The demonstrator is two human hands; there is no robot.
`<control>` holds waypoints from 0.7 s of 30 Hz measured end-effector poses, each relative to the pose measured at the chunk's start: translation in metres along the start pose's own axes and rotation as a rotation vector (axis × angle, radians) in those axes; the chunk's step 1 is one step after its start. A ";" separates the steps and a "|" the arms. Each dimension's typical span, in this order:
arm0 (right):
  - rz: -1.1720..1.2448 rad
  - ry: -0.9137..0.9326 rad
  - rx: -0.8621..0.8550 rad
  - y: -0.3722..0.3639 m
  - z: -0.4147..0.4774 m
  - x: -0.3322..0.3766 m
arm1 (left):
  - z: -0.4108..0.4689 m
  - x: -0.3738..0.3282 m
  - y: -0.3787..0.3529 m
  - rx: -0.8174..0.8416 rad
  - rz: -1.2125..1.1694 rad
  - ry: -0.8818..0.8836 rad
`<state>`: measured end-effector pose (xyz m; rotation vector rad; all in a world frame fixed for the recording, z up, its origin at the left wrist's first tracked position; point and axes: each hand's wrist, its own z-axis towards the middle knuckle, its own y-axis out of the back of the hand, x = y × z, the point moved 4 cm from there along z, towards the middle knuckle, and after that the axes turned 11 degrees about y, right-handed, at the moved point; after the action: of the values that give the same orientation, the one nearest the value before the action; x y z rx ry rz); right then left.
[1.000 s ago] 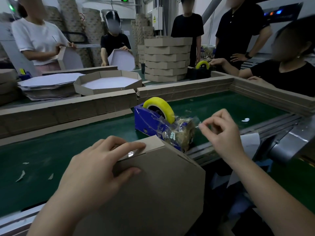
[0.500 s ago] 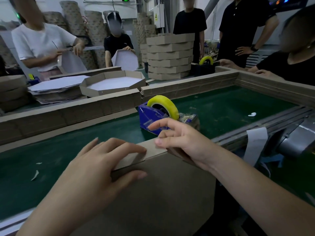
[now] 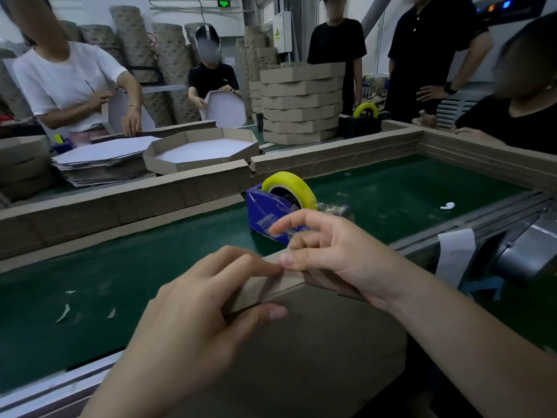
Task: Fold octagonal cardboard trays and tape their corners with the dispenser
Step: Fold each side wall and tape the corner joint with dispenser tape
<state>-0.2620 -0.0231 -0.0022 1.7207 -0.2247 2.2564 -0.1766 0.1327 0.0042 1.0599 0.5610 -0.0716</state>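
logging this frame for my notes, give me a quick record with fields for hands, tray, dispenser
left hand: grips the tray wall
right hand: thumb presses the tray corner
tray: upright, at the belt near edge
dispenser: blue, yellow roll, on belt behind the hands
stacked trays: far side, past the belt

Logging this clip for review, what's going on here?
A person holds a cardboard tray upright at the near edge of the green belt. The left hand grips its folded rim, while the right hand pinches the corner beside it, thumb pressing on it. The tape dispenser sits on the belt just beyond. Whether tape is on the corner is unclear.
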 end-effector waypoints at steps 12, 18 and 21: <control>-0.234 0.041 0.320 0.017 0.000 0.043 | -0.002 0.003 -0.004 -0.007 -0.021 0.008; -0.309 -0.173 0.340 0.019 0.001 0.022 | -0.002 0.001 -0.003 -0.019 -0.061 0.002; -0.294 -0.186 0.326 0.022 0.000 0.019 | -0.004 0.002 -0.003 -0.028 -0.086 -0.001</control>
<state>-0.2732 -0.0410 0.0175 1.9741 0.3564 2.0012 -0.1775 0.1346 -0.0006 1.0085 0.6052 -0.1395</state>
